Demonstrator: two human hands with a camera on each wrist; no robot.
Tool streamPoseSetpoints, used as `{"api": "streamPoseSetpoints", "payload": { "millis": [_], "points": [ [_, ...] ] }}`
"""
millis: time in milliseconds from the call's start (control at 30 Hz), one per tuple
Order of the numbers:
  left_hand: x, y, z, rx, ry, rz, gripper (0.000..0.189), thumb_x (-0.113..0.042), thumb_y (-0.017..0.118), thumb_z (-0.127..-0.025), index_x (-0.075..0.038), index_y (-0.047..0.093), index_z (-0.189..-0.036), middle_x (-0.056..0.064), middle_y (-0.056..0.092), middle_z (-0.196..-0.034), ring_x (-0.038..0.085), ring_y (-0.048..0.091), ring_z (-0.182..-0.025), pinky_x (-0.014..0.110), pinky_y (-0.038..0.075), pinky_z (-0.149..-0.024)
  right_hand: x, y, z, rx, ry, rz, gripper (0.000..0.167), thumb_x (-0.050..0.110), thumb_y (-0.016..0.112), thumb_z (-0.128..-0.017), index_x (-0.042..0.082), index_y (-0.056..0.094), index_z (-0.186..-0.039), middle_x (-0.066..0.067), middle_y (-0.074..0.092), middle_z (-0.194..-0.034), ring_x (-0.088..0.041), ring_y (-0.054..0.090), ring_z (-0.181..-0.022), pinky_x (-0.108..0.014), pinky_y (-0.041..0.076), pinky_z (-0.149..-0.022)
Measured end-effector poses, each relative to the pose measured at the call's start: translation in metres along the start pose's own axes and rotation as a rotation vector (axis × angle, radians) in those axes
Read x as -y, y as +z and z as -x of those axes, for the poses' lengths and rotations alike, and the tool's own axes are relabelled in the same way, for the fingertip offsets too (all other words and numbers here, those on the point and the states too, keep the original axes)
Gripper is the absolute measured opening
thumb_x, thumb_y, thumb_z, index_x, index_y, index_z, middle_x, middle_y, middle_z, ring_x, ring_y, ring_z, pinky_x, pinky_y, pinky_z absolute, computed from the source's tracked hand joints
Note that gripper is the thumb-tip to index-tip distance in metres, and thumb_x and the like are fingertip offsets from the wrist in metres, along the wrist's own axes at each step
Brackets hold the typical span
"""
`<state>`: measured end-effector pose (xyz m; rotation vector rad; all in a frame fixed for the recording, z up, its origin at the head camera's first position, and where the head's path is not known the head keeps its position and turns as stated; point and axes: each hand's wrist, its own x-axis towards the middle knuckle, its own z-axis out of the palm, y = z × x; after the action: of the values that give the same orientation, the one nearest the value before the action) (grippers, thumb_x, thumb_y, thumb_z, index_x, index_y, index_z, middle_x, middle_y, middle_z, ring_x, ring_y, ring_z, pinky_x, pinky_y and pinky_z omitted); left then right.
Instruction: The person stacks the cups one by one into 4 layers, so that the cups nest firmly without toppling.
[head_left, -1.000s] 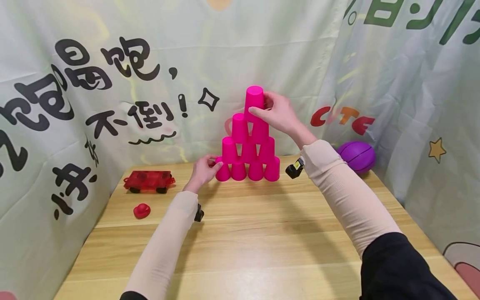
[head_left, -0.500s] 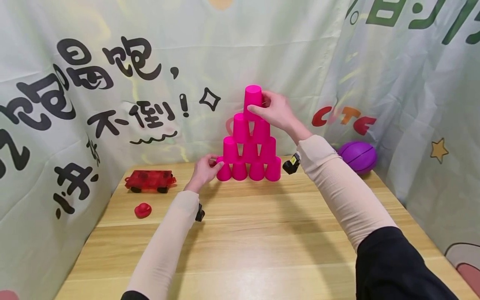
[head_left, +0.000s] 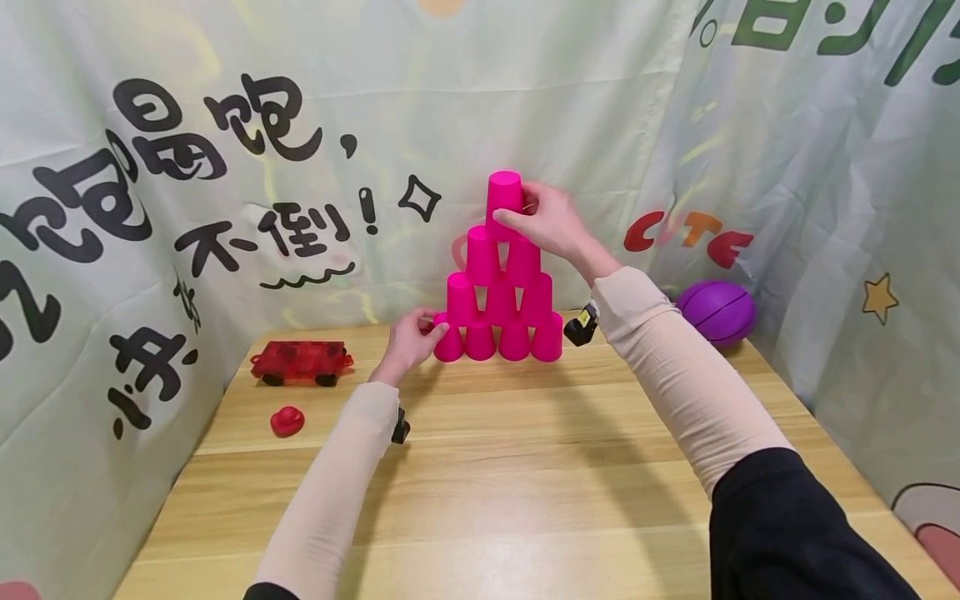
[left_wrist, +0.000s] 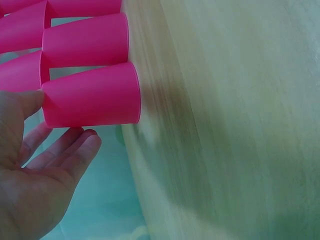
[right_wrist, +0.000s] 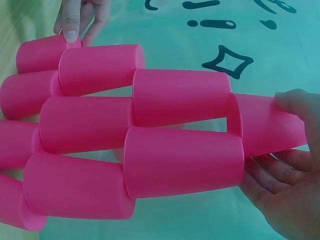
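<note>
Bright pink cups stand upside down in a pyramid of stacked rows. My right hand [head_left: 553, 221] holds the single top cup [head_left: 503, 197] from its right side, thumb in front and fingers behind. In the right wrist view this top cup [right_wrist: 265, 122] overlaps the ends of the two cups beneath it. Low on the left, my left hand [head_left: 409, 342] grips the outer bottom-row cup [head_left: 451, 344]. Seen from the left wrist, the thumb is at the upper corner of that cup [left_wrist: 92, 97] and the fingers curve along its outer side.
A see-through red toy car [head_left: 302, 362] sits at the table's back left, with a small red rubber duck [head_left: 287, 422] in front of it. A purple ball [head_left: 716, 312] lies in the back right corner. A printed cloth [head_left: 390, 100] hangs close behind the pyramid.
The top cup and my right hand have shifted slightly left over the row below. My left hand stays at the bottom-left cup.
</note>
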<state>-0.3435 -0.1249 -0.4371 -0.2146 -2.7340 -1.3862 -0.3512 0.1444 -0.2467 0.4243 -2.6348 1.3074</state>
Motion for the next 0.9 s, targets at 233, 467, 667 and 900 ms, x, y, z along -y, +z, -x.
{"api": "streamPoseSetpoints", "payload": {
  "millis": [233,467,667,900],
  "points": [
    [0.001,0.002,0.0,0.0,-0.001,0.017,0.039,-0.029,0.071,-0.101,-0.009,0.067,-0.134,0.02,0.076,-0.121,0.034,0.071,-0.114,0.048,0.06,-0.096,-0.003,0.0,0.0,-0.013,0.004,0.009,0.05,0.043,0.07,-0.098,0.012,0.063,-0.136,-0.01,0.07,-0.124,-0.024,0.065,-0.11,-0.039,0.055,-0.095],
    [0.0,0.003,-0.001,0.001,0.002,0.01,0.039,-0.03,0.071,-0.101,-0.009,0.067,-0.134,0.019,0.076,-0.119,0.034,0.071,-0.111,0.047,0.061,-0.094,-0.004,0.0,0.001,-0.009,-0.003,0.0,0.05,0.042,0.071,-0.098,0.012,0.062,-0.137,-0.01,0.07,-0.123,-0.024,0.065,-0.107,-0.039,0.055,-0.096],
    [0.001,0.004,-0.001,-0.003,0.005,0.002,0.038,-0.029,0.07,-0.101,-0.01,0.067,-0.134,0.019,0.076,-0.117,0.034,0.071,-0.111,0.047,0.06,-0.094,-0.005,-0.004,0.005,-0.016,0.013,-0.018,0.064,0.047,0.072,-0.097,0.013,0.055,-0.149,-0.011,0.067,-0.134,-0.027,0.063,-0.119,-0.044,0.055,-0.103],
    [0.004,0.004,0.001,0.005,0.021,0.018,0.043,-0.029,0.069,-0.103,-0.008,0.063,-0.14,0.022,0.074,-0.123,0.037,0.07,-0.117,0.05,0.059,-0.101,-0.009,-0.019,0.021,-0.076,0.054,-0.043,0.082,0.055,0.071,-0.095,0.018,0.042,-0.161,-0.01,0.053,-0.156,-0.028,0.052,-0.141,-0.05,0.049,-0.115]
  ]
}}
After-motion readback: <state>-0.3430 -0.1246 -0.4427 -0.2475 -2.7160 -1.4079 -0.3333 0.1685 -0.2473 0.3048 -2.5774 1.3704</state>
